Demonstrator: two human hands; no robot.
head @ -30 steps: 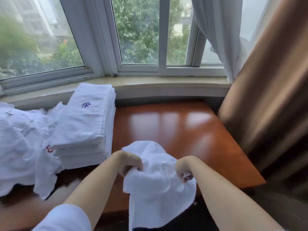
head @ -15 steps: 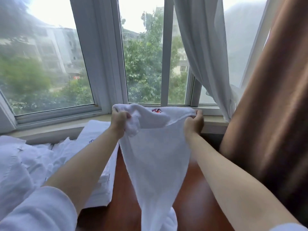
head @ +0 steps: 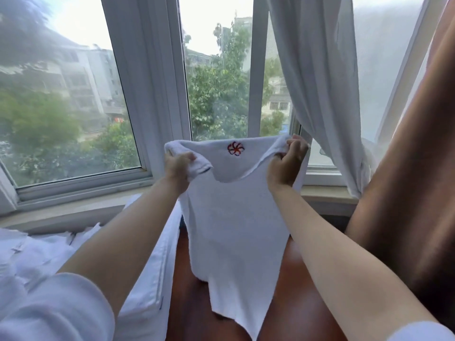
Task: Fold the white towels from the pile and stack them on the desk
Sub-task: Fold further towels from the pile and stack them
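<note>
Both hands, left hand (head: 177, 166) and right hand (head: 286, 161), grip the towel (head: 234, 217), now spread wider above the worktop (head: 295, 303), ready for folding.

— What can't you make out?
— The towel (head: 229, 217) hides the middle of the desk (head: 295, 291); its lower tip runs off the bottom edge.
— And the stack (head: 152, 267)?
— Mostly behind the left arm (head: 118, 242).
</note>
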